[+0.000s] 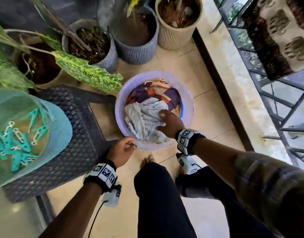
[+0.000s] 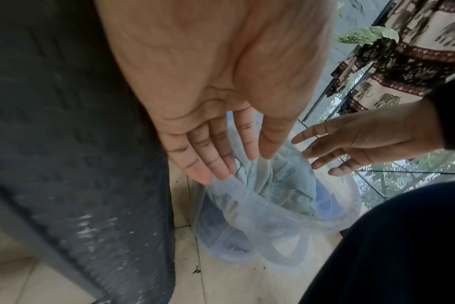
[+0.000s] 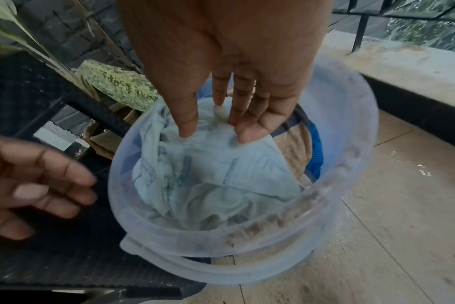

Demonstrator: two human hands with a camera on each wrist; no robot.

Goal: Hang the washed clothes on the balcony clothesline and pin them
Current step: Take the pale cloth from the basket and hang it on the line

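Note:
A translucent plastic bucket point(image 1: 119, 117) stands on the tiled floor, full of washed clothes. A pale grey garment point(image 1: 144, 117) lies crumpled on top, over a purple, orange and cream cloth point(image 1: 173, 95). My right hand point(image 1: 162, 121) reaches into the bucket. In the right wrist view, its straight fingers point(image 3: 249, 127) and thumb touch the grey garment point(image 3: 208, 174). My left hand point(image 1: 128, 145) hovers at the bucket's near-left rim, fingers relaxed, holding nothing. Teal clothes pegs point(image 1: 19, 140) lie in a teal basket point(image 1: 62, 124) on the left.
The peg basket sits on a dark woven stool point(image 1: 82, 134) just left of the bucket. Several potted plants point(image 1: 135, 31) crowd the back. A raised ledge point(image 1: 242, 93) and metal railing point(image 1: 285, 114) run along the right, with an elephant-print cloth point(image 1: 281, 40) draped over it.

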